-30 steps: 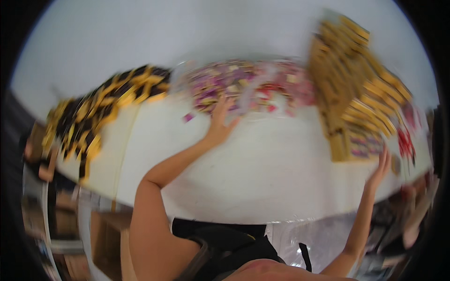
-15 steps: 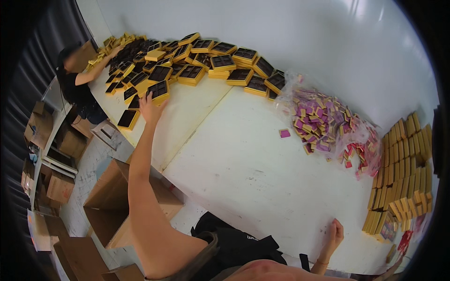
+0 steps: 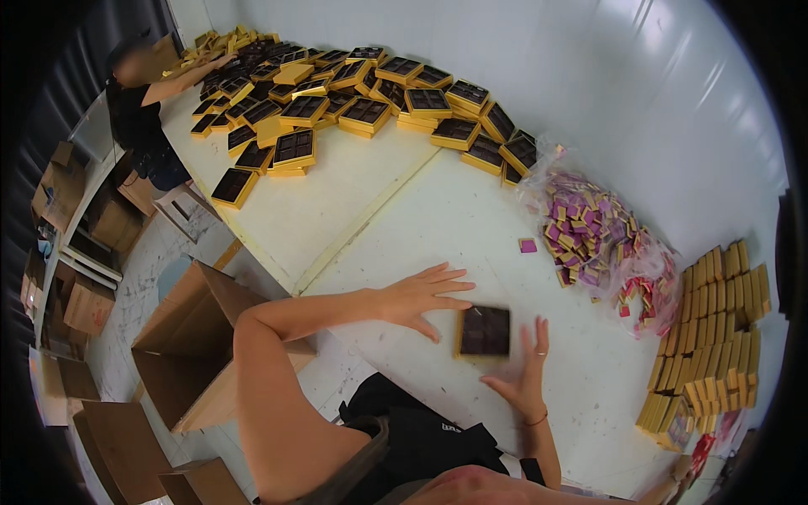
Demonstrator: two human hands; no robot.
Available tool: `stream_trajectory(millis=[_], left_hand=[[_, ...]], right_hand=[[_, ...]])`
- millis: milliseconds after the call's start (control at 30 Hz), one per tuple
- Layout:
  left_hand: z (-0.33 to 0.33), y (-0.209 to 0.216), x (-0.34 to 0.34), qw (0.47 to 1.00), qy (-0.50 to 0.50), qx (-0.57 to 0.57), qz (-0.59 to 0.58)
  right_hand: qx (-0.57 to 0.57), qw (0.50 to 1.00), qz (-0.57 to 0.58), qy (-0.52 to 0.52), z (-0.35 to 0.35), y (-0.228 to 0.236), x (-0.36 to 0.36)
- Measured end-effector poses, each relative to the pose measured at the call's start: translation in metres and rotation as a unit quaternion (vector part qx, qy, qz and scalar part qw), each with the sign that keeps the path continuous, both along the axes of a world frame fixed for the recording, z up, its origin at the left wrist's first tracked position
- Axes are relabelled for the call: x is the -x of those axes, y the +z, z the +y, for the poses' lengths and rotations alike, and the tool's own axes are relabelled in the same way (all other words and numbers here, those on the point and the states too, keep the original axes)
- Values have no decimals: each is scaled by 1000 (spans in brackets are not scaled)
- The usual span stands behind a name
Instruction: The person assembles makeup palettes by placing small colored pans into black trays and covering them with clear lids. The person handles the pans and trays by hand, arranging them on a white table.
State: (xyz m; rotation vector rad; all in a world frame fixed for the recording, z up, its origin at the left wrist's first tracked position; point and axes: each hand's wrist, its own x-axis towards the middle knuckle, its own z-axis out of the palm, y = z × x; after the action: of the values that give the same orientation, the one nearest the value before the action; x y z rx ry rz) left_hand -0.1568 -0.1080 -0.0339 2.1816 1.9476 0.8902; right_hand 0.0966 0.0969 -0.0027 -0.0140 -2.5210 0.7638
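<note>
A small square gold-edged box with a dark divided insert lies on the white table in front of me, slightly blurred. My left hand reaches in from the left, fingers spread beside the box's upper left corner. Whether a fingertip touches it I cannot tell. At the box's right side is my right hand, its thumb and fingers apart, fingertips smeared by motion. Many similar boxes with dark inserts lie heaped along the far left of the table.
A clear plastic bag spills small purple and gold pieces, with one purple piece loose beside it. Stacked gold boxes stand at the right. An open carton sits below the table edge. A co-worker reaches into the far heap.
My left hand has come back from the heap to the table before me, where a box now lies. My right hand has moved up and left, and its fingers have opened. The view has shifted.
</note>
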Motion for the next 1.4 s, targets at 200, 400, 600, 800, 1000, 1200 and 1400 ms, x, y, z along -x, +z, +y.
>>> stream_trajectory(millis=[200,400,600,800,1000,1200,1400], left_hand=[[-67,7,189,747,628,-174,129],[-153,-10,234,659,744,-67,91],[-69,-28,67,920,363,-132,-62],[37,-9,-66,993,2,-18,-113],[40,-25,36,969,240,-52,-36],[-152,-31,226,658,751,47,37],[-99,-3,122,833,538,58,117]], right_hand=[[-71,991,-110,23,0,-9,-9],[-3,987,-158,-12,32,2,-42],[63,976,-160,-132,64,9,-76],[106,980,-163,-48,63,7,-74],[8,978,-149,-149,56,6,-84],[-88,984,-101,-119,27,14,-67],[-126,978,-141,-91,17,0,-58]])
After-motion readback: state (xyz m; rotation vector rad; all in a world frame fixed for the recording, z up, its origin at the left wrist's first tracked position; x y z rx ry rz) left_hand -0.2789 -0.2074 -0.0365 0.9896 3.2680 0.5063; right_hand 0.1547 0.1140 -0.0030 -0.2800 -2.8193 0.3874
